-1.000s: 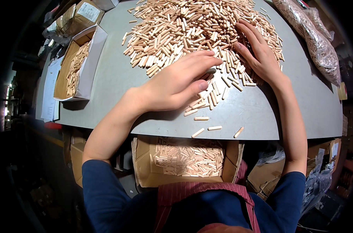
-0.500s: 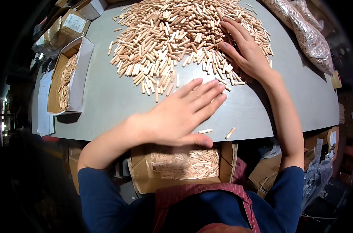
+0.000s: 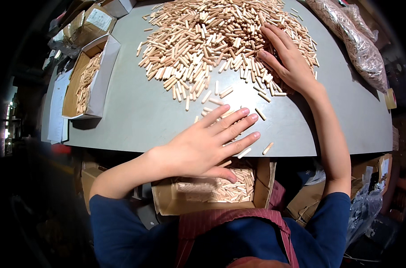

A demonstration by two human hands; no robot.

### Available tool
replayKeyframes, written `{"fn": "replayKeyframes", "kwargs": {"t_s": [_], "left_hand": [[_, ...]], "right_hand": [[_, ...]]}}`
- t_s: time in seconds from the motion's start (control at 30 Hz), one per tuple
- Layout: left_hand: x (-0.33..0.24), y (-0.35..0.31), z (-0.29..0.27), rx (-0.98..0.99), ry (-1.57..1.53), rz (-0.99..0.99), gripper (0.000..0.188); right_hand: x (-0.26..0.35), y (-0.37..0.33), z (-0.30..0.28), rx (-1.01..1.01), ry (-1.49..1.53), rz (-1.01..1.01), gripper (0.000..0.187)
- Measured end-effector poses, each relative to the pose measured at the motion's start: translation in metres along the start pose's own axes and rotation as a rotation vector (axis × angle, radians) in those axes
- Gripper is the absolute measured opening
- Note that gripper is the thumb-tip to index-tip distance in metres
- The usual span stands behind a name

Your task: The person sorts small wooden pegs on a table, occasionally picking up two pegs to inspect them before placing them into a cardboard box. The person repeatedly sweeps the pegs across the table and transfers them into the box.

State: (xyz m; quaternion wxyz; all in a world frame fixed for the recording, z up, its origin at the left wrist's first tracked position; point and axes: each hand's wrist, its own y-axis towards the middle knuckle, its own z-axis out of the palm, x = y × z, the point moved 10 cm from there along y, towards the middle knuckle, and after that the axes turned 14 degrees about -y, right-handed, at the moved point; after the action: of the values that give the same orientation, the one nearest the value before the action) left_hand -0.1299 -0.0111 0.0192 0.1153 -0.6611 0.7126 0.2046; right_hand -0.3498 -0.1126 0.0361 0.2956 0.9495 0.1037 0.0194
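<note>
A large heap of short wooden dowels (image 3: 212,40) covers the far middle of the grey table (image 3: 127,120). My right hand (image 3: 288,62) rests at the heap's right side, fingers stretched out and touching dowels. My left hand (image 3: 212,143) is spread open by the table's near edge, palm down, with several loose dowels around and partly under its fingers. Just below that edge is a cardboard box (image 3: 176,206) with many dowels inside, partly hidden by my left hand. Two single dowels, one of them a darker-ended dowel (image 3: 267,148), lie near the edge beside my fingertips.
At the left stands a white-sided open box (image 3: 105,80) of dowels, next to paper sheets (image 3: 58,107). Clear plastic bags filled with dowels (image 3: 359,49) lie along the right side, near a tape roll (image 3: 391,98). Cartons and plastic wrap (image 3: 368,196) sit below right.
My left hand has drawn slightly toward the near edge, its fingers spreading wider. More loose dowels now lie between it and the heap. My right hand stays at the heap; the view has shifted a little.
</note>
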Motion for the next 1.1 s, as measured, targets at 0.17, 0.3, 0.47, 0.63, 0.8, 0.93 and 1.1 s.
{"fn": "replayKeyframes", "kwargs": {"t_s": [0.17,0.3,0.47,0.63,0.8,0.93,1.1], "left_hand": [[0.006,-0.022,-0.016,-0.055,-0.112,-0.035,0.102],[0.046,-0.072,-0.052,-0.608,-0.897,-0.208,0.086],[0.055,-0.123,-0.045,-0.838,-1.047,-0.391,0.079],[0.044,-0.123,-0.038,-0.829,-1.051,-0.408,0.075],[0.052,-0.1,-0.037,-0.775,-1.167,-0.356,0.073],[0.052,-0.078,-0.035,-0.687,-1.193,-0.302,0.074],[0.046,-0.05,-0.025,-0.497,-1.235,-0.278,0.087]], "right_hand": [[0.001,0.001,0.002,-0.014,-0.007,-0.023,0.064],[-0.002,-0.002,0.003,-0.001,-0.003,-0.005,0.065],[-0.008,-0.006,0.009,0.063,-0.013,0.025,0.064],[-0.01,-0.004,0.014,0.1,0.026,0.059,0.066],[-0.013,-0.005,0.015,0.115,0.031,0.067,0.064],[-0.013,-0.005,0.016,0.117,0.035,0.069,0.064],[-0.012,-0.004,0.014,0.098,0.037,0.047,0.064]]}}
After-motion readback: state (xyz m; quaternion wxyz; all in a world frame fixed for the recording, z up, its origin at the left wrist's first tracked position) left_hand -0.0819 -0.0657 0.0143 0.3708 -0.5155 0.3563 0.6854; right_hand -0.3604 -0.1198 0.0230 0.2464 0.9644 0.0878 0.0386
